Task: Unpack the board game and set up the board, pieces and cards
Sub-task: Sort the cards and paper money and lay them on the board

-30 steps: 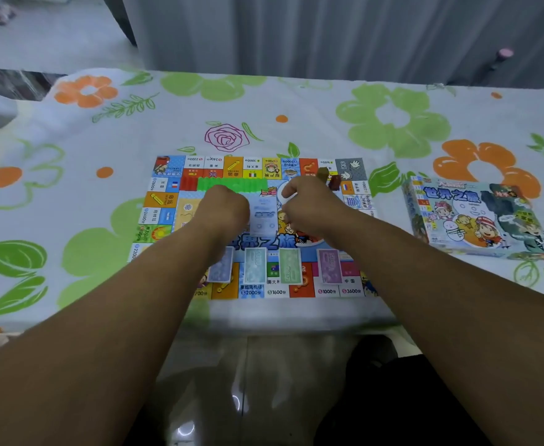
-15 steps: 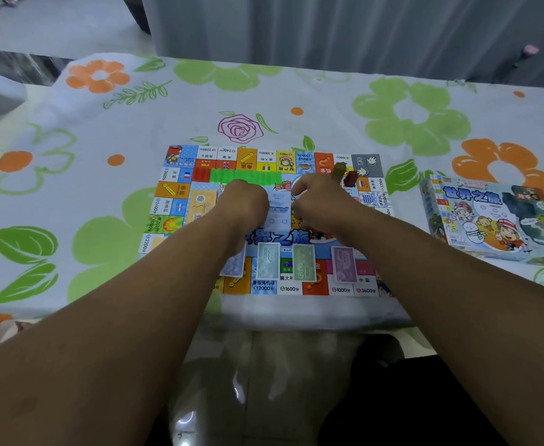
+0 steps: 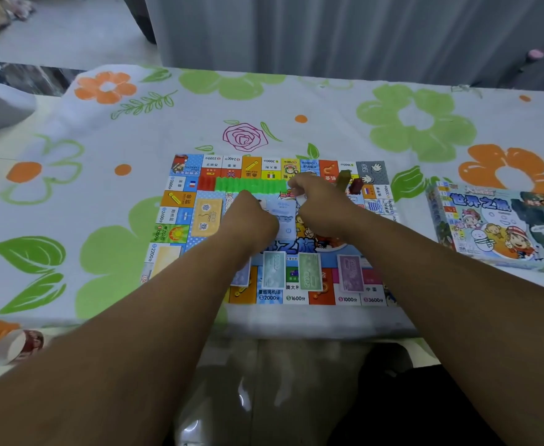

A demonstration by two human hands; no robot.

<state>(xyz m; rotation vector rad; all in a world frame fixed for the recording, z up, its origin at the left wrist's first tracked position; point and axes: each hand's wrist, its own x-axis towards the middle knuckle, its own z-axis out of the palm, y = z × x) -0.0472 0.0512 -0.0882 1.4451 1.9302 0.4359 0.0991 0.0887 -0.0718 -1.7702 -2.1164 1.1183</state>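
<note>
Four stacks of paper banknotes [image 3: 309,272] already line the lower edge of the colourful flat game board [image 3: 174,220] at frame centre, while the curled left hand [image 3: 251,220] and right hand [image 3: 318,204] pinch a pale blue card stack [image 3: 284,217] mid-board, not yet laid down.

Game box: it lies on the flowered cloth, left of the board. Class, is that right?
Not quite. The head view shows the box lying on the cloth right of the board, not left.

Floral tablecloth [image 3: 296,101] spans the work surface; grey curtain [image 3: 328,33] hangs behind its far edge; tape roll [image 3: 21,346] rests near-left
</note>
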